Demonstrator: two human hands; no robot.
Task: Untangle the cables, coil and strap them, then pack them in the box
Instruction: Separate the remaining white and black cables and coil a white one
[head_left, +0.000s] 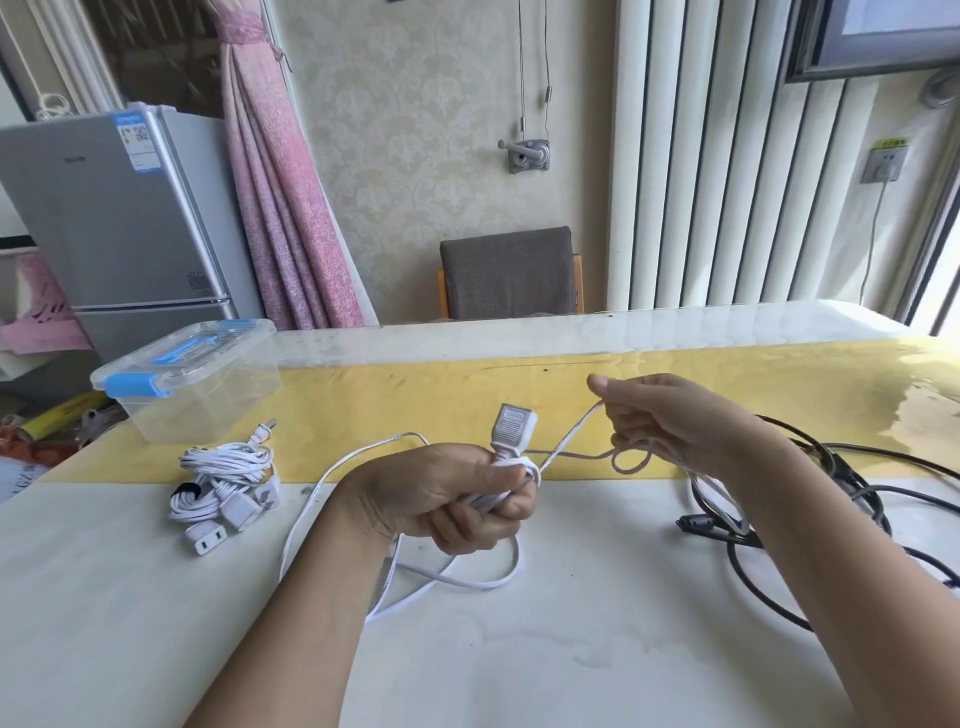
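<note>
The white cable (467, 582) trails loose, still uncoiled; the left hand (441, 493) curls tight round its socket end; the right hand (670, 421) pinches a looped stretch; one white bundle (223, 478) lies strapped; black cables (862, 493) wait uncoiled; the lidded box (192, 384) looks unfilled.

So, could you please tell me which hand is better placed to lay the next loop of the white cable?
Probably the right. The right hand holds a free loop of the white cable, while the left hand grips the strands just below the socket plug, acting as anchor.
</note>
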